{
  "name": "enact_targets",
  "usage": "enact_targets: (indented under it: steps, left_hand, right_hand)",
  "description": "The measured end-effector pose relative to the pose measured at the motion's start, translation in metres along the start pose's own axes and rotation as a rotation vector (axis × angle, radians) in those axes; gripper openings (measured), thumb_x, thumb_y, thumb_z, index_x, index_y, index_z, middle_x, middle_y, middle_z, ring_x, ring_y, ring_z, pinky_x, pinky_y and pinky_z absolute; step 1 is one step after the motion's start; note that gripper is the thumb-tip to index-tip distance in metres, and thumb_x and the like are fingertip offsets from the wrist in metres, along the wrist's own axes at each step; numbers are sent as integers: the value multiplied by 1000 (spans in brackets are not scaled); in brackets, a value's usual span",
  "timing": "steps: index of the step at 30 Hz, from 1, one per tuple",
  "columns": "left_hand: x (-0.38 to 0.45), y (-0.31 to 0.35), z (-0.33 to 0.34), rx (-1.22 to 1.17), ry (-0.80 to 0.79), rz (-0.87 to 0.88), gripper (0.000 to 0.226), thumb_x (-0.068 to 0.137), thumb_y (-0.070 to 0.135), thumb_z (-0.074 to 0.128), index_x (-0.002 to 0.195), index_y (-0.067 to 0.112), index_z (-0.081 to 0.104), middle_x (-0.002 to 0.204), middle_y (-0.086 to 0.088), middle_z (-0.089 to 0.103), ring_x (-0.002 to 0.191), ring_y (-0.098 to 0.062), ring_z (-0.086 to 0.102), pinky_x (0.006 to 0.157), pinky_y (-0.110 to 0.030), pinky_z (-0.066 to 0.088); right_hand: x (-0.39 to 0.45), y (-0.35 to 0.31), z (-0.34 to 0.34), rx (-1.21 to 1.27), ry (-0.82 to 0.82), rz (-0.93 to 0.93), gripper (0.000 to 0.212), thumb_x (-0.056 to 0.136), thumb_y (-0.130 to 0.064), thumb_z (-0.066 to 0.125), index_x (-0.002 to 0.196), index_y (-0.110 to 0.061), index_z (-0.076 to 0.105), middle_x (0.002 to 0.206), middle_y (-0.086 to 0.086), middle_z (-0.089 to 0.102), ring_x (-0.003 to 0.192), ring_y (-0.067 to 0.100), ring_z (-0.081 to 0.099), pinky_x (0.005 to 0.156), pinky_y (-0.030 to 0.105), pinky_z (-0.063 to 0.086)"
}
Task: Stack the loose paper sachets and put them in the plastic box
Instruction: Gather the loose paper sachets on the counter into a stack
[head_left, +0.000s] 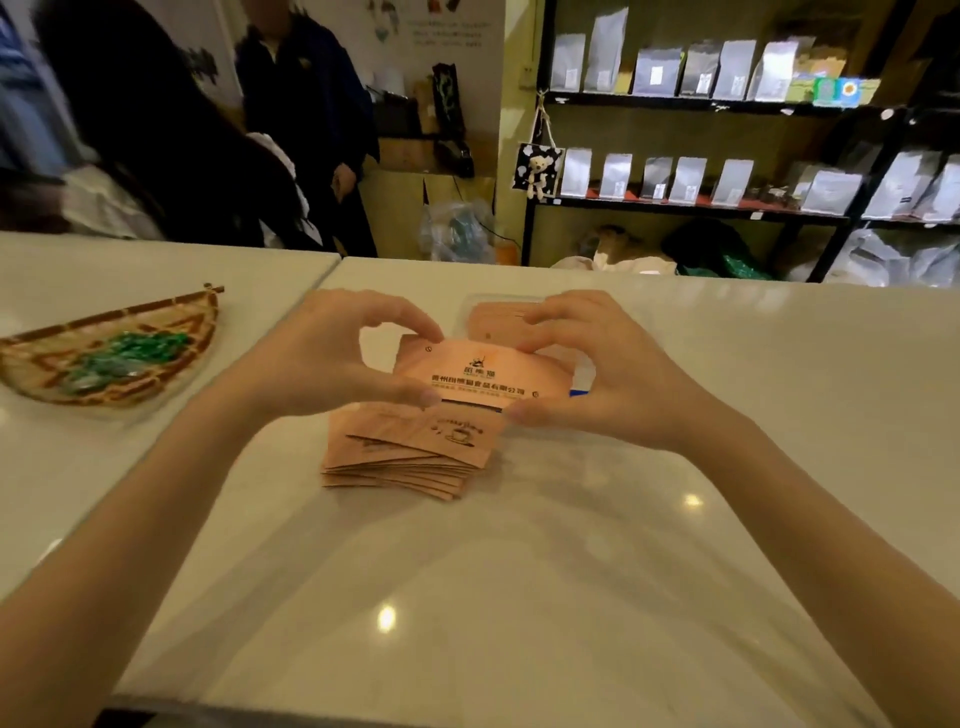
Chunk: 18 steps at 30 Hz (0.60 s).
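Step in hand: squaring a bundle of sachets between both hands, judged to be the stacking stage, ahead of boxing.
Held bundle (475, 376): centre of the frame, raised off the counter, printed face up, long edge running left to right.
Left hand (332, 358): left of centre; thumb and fingers closed on the left end of the held bundle, thumb tip at its near edge.
Right hand (613, 364): right of centre; thumb and fingers closed on the right end of the same bundle.
Loose pile (410, 457): just below the held bundle in the frame, lying on the white counter (519, 597); fanned and uneven, edges not aligned.
Plastic box (644, 312): clear, just above and behind the hands, largely hidden by the right hand; sachets already stand inside at its upper left.
Progress: partly done, by judgement; some sachets boxed, one bundle in hand, a pile left.
Next move calls for: carrying the bundle up and right over the box rim, keeping both ends pinched so it does not splay, then lowering it beside those inside.
Risk: thin paper may slip and fan out on release.
Bystander item: woven tray (114, 358) at the left edge, well apart, not involved.
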<state>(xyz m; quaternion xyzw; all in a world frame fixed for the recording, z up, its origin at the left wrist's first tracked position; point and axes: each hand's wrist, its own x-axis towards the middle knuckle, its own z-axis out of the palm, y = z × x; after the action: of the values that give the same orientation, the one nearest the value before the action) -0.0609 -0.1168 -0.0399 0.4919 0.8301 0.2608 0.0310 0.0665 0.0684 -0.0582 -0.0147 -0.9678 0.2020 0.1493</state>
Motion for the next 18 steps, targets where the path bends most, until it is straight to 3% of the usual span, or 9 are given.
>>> enact_targets:
  steps: [5,11,14,16,18]
  left_hand:
    - [-20,-33,-10,-7,-33,-130,58,44,57,63,99,38,59,110,16,55,111,-13,43,99,-39,38]
    - [-28,-59,1,12,-93,-173,48,58,44,74,103,36,60,115,14,56,112,-8,44,95,-29,33]
    - [-28,-68,10,12,-131,-175,46,60,41,75,103,37,59,119,14,53,115,-8,42,100,-32,32]
    - [-31,-71,13,-2,-150,-156,48,55,51,74,99,42,59,118,17,53,117,-9,43,105,-36,32]
    - [-32,-74,12,-17,-161,-142,60,44,73,64,96,44,59,114,26,51,114,-4,44,102,-31,35]
  right_hand:
    - [24,-16,25,-22,-56,-54,59,64,-60,63,112,-25,61,132,-7,49,126,9,34,105,30,27]
    - [32,-20,51,-73,-193,-61,63,69,-62,58,120,-25,53,140,-7,41,133,9,23,106,30,18]
    - [31,-15,59,-101,-237,-60,67,68,-65,55,123,-28,50,143,-8,36,136,9,16,109,32,14]
    - [26,-14,61,-116,-252,-78,69,68,-67,54,125,-29,48,144,-8,34,137,9,14,110,31,12]
    - [27,-13,60,-126,-263,-84,68,69,-67,52,125,-30,47,144,-9,33,136,8,13,110,30,12]
